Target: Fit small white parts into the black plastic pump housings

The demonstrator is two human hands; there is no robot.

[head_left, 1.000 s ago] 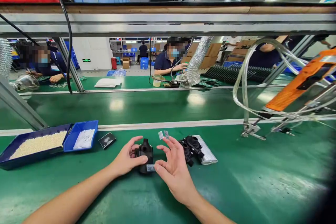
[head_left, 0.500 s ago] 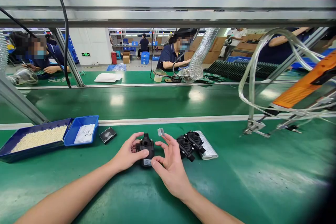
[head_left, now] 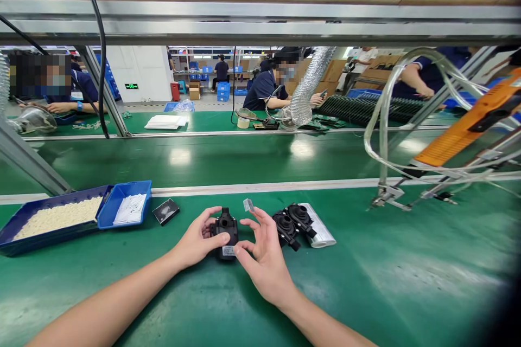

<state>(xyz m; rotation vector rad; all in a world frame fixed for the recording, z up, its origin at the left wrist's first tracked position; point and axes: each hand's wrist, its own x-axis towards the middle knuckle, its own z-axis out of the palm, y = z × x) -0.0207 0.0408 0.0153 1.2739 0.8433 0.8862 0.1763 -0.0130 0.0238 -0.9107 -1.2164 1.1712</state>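
Observation:
My left hand (head_left: 201,238) is closed around a black pump-like housing (head_left: 227,225), its thumb lying across the front. The housing stands on the green bench with a short spout at the top. Low on its face is a small white printed label (head_left: 228,250). The thumb of my right hand (head_left: 264,260) touches that label's right edge, while the other fingers are spread and slightly bent. A second small label (head_left: 248,205) clings to one of its raised fingertips. Just right of this hand lie two similar black housings (head_left: 287,227), beside a whitish roll or sheet (head_left: 321,230).
To the left are a dark blue tray (head_left: 77,226) of cream-coloured pieces, a blue bin (head_left: 106,221) with white strips, and a small black box (head_left: 166,211). An orange tool (head_left: 456,135) with clear hoses hangs at the right. Co-workers sit across the bench beyond a metal frame (head_left: 260,27).
My hands and the housing keep almost the same position. The view has shifted slightly. Across the bench, co-workers have moved their arms.

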